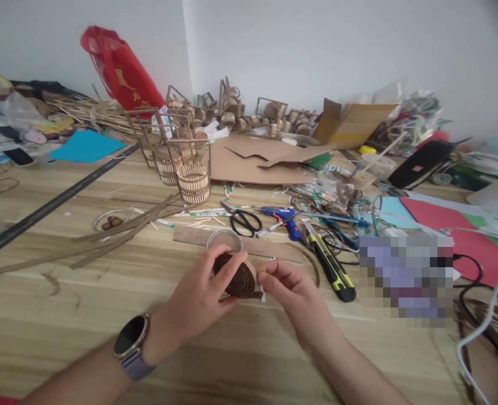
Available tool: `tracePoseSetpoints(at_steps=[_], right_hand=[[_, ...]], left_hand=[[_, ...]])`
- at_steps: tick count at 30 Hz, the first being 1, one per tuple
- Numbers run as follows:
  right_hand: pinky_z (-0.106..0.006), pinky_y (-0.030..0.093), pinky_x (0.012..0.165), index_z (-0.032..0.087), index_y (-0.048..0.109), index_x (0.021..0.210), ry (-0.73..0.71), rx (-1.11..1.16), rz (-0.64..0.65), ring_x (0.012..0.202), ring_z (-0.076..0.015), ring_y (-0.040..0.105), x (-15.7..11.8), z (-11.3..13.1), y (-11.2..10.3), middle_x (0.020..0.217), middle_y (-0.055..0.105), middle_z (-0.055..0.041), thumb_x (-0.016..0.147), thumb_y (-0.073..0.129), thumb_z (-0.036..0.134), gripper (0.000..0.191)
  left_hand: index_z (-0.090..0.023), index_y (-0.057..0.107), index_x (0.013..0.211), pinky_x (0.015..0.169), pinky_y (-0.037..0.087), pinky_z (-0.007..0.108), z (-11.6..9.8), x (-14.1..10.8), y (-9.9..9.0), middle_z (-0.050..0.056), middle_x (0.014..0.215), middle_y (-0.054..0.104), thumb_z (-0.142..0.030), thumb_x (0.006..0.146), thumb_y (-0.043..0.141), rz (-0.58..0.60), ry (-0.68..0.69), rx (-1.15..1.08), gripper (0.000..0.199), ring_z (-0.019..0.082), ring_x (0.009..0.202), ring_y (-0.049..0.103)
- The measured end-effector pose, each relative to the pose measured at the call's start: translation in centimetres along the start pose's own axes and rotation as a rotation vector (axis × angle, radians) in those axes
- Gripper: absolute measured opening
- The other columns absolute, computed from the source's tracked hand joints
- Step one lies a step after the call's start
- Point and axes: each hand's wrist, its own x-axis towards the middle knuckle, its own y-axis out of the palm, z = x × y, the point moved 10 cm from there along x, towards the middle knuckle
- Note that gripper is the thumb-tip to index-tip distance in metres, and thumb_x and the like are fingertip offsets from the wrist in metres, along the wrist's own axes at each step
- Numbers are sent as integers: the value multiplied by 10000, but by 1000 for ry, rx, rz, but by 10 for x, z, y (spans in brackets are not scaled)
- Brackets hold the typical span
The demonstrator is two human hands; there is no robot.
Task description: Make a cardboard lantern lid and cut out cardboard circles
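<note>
A dark brown coil of rolled strip (239, 277) stands near the middle of the table, its spiral face turned up toward me. My left hand (207, 284) is closed round its left side, with fingers over the top and the thumb beneath. At the coil's right edge my right hand (286, 287) pinches something small and pale, too small to make out, beside the coil's loose end. A little white piece (263, 297) shows below those fingertips. Just behind the coil lies a round ring (224, 241), partly hidden by my left fingers.
Black scissors (244, 221), a blue glue gun (283, 216) and a yellow-black cutter (332, 267) lie behind and right. Brown strips (126, 239) spread left. Small slatted buckets (193, 183) stand behind, near cardboard (249, 163). A white cable (491, 309) runs along the right.
</note>
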Motion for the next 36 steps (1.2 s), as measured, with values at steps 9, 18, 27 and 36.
tracePoseSetpoints(at_steps=[9, 18, 27, 36], right_hand=[[-284, 353, 597, 196, 637, 595, 44, -114, -73, 575, -132, 466, 2, -7, -9, 568, 591, 33, 647, 752, 390, 232], [-268, 341, 589, 190, 608, 582, 97, -66, -45, 570, -117, 446, 1, -9, -4, 564, 565, 41, 625, 745, 393, 249], [-261, 345, 585, 189, 592, 581, 96, -69, -34, 566, -113, 442, 1, -7, -3, 561, 552, 44, 632, 732, 388, 249], [-276, 350, 570, 195, 591, 592, 58, -194, -72, 553, -126, 443, 2, -8, -7, 558, 543, 35, 629, 668, 397, 219]], left_hand=[[-158, 393, 1360, 771, 631, 436, -12, 2, -4, 190, 1214, 480, -65, 810, 564, -26, 86, 196, 584, 329, 1045, 623], [-139, 427, 1330, 720, 637, 405, -17, 2, -6, 188, 1181, 503, -86, 859, 483, -58, 129, 261, 478, 300, 974, 645], [-136, 429, 1332, 739, 630, 407, -18, 2, -6, 193, 1171, 522, -101, 882, 480, -51, 133, 267, 454, 293, 964, 655], [-108, 437, 1334, 758, 625, 388, -21, -1, -5, 200, 1181, 506, -112, 919, 436, -70, 173, 304, 415, 293, 996, 642]])
